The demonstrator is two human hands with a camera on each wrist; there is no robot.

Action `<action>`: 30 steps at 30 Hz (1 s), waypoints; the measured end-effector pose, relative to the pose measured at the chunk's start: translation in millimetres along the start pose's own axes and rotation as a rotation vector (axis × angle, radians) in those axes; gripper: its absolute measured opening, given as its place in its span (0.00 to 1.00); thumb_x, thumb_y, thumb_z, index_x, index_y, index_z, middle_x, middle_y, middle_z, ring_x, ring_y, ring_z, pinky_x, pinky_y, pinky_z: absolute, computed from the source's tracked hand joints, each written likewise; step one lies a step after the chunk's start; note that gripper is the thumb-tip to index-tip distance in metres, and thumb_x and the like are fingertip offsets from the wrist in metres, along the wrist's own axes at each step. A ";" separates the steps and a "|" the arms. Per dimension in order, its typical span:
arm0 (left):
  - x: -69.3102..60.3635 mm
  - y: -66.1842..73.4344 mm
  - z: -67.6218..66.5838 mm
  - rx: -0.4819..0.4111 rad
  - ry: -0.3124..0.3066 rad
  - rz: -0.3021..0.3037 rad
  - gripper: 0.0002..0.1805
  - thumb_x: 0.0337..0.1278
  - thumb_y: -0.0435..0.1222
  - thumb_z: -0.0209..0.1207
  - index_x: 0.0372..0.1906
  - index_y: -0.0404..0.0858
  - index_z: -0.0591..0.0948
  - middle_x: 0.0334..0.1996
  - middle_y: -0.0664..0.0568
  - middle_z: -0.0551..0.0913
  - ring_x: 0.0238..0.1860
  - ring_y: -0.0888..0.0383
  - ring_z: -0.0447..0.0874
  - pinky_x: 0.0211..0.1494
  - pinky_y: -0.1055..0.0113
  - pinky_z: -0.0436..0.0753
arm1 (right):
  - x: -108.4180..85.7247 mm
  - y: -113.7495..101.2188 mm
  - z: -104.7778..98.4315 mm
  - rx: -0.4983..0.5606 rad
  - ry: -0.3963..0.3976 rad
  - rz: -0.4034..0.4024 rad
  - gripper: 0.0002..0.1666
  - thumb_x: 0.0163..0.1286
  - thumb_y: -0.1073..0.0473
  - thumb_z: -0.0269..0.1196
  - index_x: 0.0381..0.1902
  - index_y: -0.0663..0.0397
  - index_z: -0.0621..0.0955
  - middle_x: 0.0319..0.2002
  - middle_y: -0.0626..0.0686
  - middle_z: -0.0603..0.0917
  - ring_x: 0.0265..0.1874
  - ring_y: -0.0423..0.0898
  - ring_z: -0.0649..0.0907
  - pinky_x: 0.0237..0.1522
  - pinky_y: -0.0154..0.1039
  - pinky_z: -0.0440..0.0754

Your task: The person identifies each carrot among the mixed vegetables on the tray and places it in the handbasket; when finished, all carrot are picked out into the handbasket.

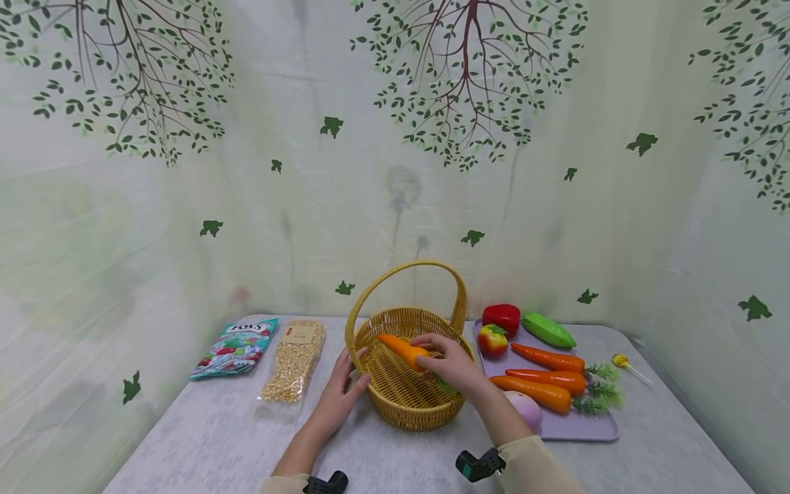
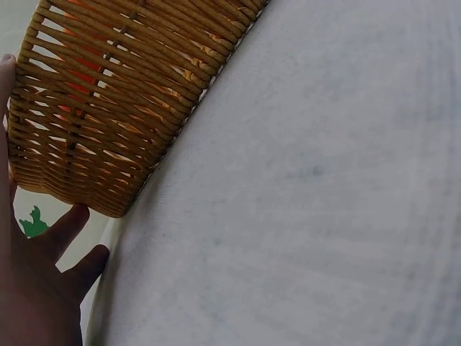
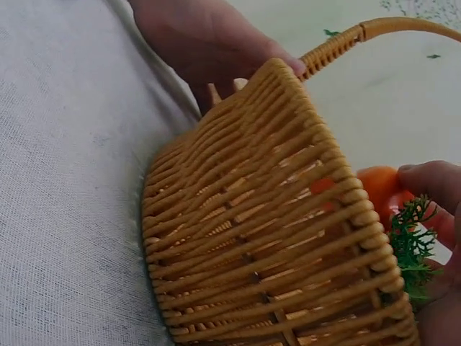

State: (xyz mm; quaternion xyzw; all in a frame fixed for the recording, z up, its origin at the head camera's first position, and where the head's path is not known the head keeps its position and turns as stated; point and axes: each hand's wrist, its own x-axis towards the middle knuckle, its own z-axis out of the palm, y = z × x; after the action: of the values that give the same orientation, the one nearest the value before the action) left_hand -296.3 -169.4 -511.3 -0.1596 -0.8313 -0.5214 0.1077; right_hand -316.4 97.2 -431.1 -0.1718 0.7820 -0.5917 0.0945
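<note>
While the left hand (image 1: 338,391) props up the side of a wicker basket (image 1: 420,415), the right hand (image 1: 453,360) has a carrot (image 1: 395,348) over the basket's mouth, inside the ring of the rim. Right grip is closed on the carrot's fat end, thumb on one side and fingers on the other, with the narrow tip pointing up and left. Its leafy green top (image 3: 410,249) hangs under the hand by the right side of the rim; can't tell if the carrot touches the basket floor. Left grip is loose, fingers spread against the outer wall near the foot of the tall arched handle (image 1: 426,263), not clamped down. Just right of the basket on the bench (image 1: 204,439) is a pale purple tray (image 1: 586,429) with three carrots (image 1: 546,379) side by side, a red bell pepper (image 1: 501,320), a red-and-yellow fruit (image 1: 492,342) and a ridged green veggie (image 1: 548,329). Also there's a pale purple round thing (image 1: 524,410) partly behind the right forearm, and a yellow lollipop (image 1: 623,361) right of the tray. Over on the left, a clear bag of yellow kernels (image 1: 295,363) lies next to a teal snack bag (image 1: 236,348).
</note>
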 end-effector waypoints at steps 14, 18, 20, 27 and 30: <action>1.1 3.1 -2.5 -0.009 0.019 -0.013 0.32 0.72 0.41 0.54 0.77 0.50 0.61 0.81 0.52 0.47 0.75 0.40 0.62 0.73 0.36 0.62 | 10.7 -3.1 19.5 -0.279 -0.094 -0.041 0.15 0.70 0.54 0.64 0.53 0.43 0.84 0.55 0.51 0.84 0.57 0.52 0.79 0.60 0.55 0.77; 0.7 6.0 0.9 -0.032 0.022 -0.007 0.33 0.71 0.41 0.55 0.77 0.46 0.61 0.81 0.50 0.48 0.74 0.38 0.63 0.71 0.33 0.62 | 10.3 0.2 21.3 -0.273 -0.154 0.006 0.14 0.69 0.55 0.65 0.52 0.41 0.84 0.55 0.51 0.84 0.58 0.53 0.78 0.60 0.56 0.78; 0.5 7.2 2.7 -0.034 0.019 -0.018 0.33 0.72 0.42 0.55 0.77 0.47 0.61 0.81 0.50 0.47 0.75 0.38 0.61 0.71 0.33 0.62 | 9.4 1.3 22.1 -0.286 -0.185 0.022 0.14 0.68 0.55 0.66 0.52 0.41 0.84 0.55 0.52 0.84 0.56 0.52 0.79 0.57 0.54 0.81; 2.2 11.2 3.7 -0.051 0.034 -0.046 0.30 0.72 0.42 0.55 0.75 0.52 0.64 0.81 0.52 0.47 0.79 0.40 0.51 0.74 0.34 0.59 | 10.9 2.0 23.8 -0.269 -0.256 0.056 0.18 0.67 0.59 0.67 0.55 0.46 0.82 0.54 0.54 0.85 0.44 0.49 0.85 0.43 0.47 0.87; 1.7 10.5 4.4 -0.057 0.037 -0.052 0.29 0.71 0.41 0.55 0.74 0.50 0.66 0.81 0.52 0.47 0.79 0.40 0.51 0.74 0.34 0.60 | 10.5 2.1 23.4 -0.284 -0.267 0.063 0.19 0.67 0.58 0.67 0.56 0.46 0.82 0.54 0.54 0.85 0.45 0.48 0.84 0.44 0.47 0.87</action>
State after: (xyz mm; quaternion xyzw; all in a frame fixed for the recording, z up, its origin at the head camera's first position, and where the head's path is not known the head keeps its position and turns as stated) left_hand -294.0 -160.9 -503.9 -0.1314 -0.8177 -0.5505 0.1049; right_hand -318.2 72.8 -439.1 -0.2356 0.8431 -0.4441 0.1909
